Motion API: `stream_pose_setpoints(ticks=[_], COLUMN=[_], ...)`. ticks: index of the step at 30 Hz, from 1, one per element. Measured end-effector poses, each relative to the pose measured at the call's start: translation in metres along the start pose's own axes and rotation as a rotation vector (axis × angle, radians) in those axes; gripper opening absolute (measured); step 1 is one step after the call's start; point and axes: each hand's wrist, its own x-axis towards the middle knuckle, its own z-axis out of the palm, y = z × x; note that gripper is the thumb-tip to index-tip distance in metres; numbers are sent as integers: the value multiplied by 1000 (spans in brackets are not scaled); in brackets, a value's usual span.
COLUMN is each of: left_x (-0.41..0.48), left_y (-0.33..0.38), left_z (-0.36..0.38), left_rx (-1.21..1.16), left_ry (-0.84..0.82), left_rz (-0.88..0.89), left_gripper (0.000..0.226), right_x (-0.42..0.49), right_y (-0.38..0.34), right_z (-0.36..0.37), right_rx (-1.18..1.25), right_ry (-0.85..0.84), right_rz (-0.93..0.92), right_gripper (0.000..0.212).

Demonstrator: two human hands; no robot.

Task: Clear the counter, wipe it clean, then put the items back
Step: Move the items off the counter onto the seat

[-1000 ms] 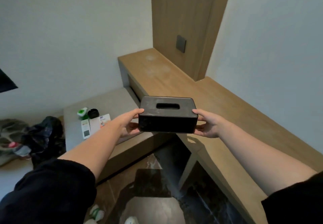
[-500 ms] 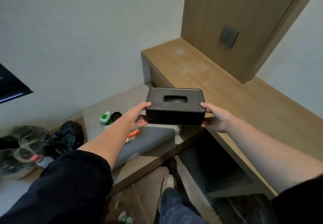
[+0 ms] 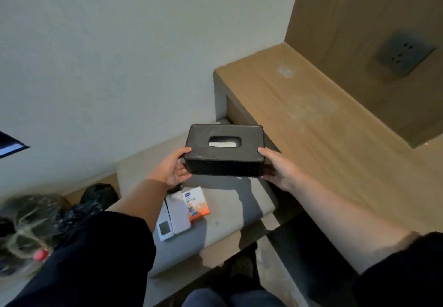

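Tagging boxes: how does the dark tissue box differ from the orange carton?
The tissue box is plain dark with a top slot; the orange carton is printed orange and white. The left hand and right hand hold the tissue box up; the orange carton lies on the grey bench. Both are rectangular.

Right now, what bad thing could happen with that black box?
The tissue box is gripped only at its ends by the left hand and right hand; it might slip and land on the orange packet below. Also, the counter shows pale smudges, so setting it there could cover unwiped dirt.
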Motion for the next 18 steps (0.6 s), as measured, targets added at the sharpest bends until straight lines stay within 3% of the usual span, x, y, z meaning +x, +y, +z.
stream_pose_setpoints(ticks=[3,8,12,15,18], left_x=[23,67,112,147,183], left_y=[20,49,70,77,76], left_z=[-15,-47,-73,-97,-127], left_rx=[-100,98,169,195,196], left_ry=[-19,-33,-105,-187,-234], left_rz=[-12,30,18,6,6], left_gripper=[13,8,23,16,25], right_x=[32,70,111,146,178], right_y=[-3,-8,-1,6,15], right_z=[23,57,81,104,133], right_rx=[-5,11,28,38,42], right_ry=[22,16,25,34,33], right_rz=[2,38,61,78,99], right_gripper=[38,11,21,29,8])
